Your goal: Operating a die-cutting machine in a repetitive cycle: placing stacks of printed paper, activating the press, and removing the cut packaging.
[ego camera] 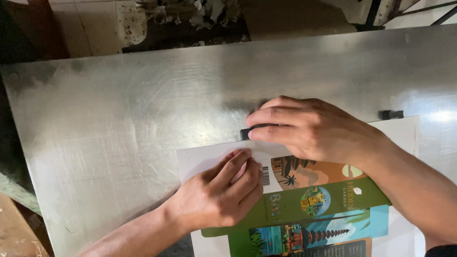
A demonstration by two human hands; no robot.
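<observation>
Head view, looking down on a metal table (pixel 143 104), scuffed and shiny.

One printed sheet (pixel 328 209) lies flat on the near right part of the table, white border round coloured panels in orange, green and blue with temple and palm pictures. Its far edge sits against two small black blocks: one block (pixel 245 133) under the right fingertips, a second block (pixel 391 114) well off to the right. They look like edge stops, so the sheet seems to be squared against them; that is my reading.

Left hand (pixel 223 192): fingers together and curled, tips pressing the white upper left corner of the sheet, apparently pinning it flat. Nothing gripped.

Right hand (pixel 312 128): reaches across the far edge of the sheet, fingers stretched out side by side, tips touching the nearer black block. Whether they pinch it or only rest on it, cannot tell.

Count: two hands, one sheet, two black blocks, one table.

Beyond the far table edge: tiled floor (pixel 95 24), a heap of paper scraps (pixel 190 14), dark and untidy. Worn wood (pixel 14 233) at the lower left corner.
</observation>
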